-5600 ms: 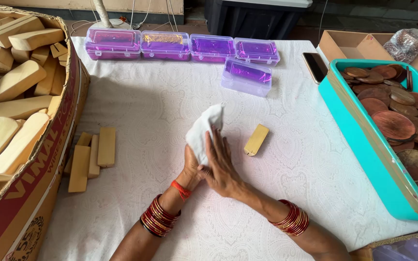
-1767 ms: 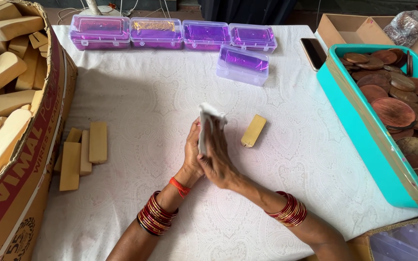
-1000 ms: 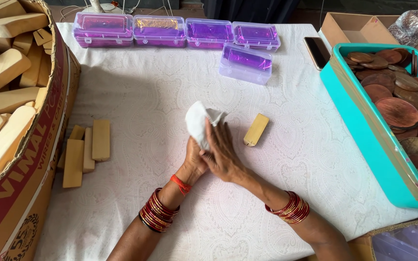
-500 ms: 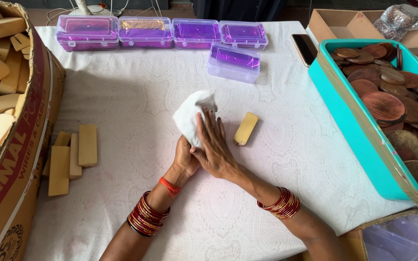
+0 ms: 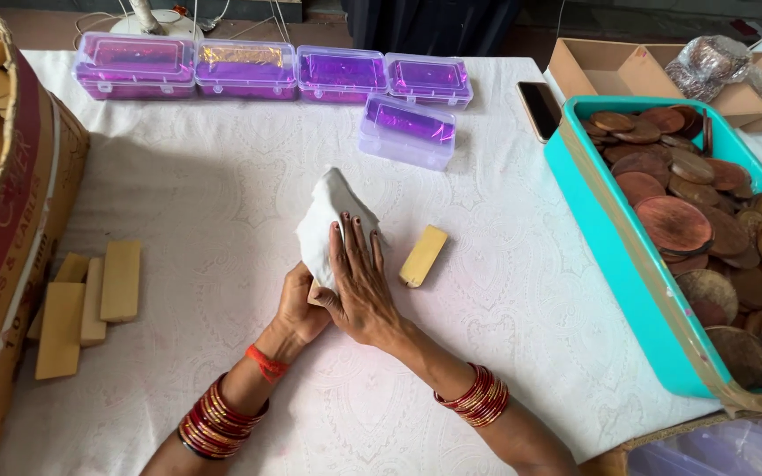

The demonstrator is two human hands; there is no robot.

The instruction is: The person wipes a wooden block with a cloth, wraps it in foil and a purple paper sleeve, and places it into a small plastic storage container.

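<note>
white cloth between both hands

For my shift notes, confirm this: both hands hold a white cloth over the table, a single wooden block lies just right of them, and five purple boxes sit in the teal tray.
Wrong on the boxes. The head view shows the five purple boxes on the tablecloth at the far edge, not in the teal tray, which holds brown discs. The rest holds: both hands, left hand and right hand, hold the white cloth, wooden block to their right.
</note>
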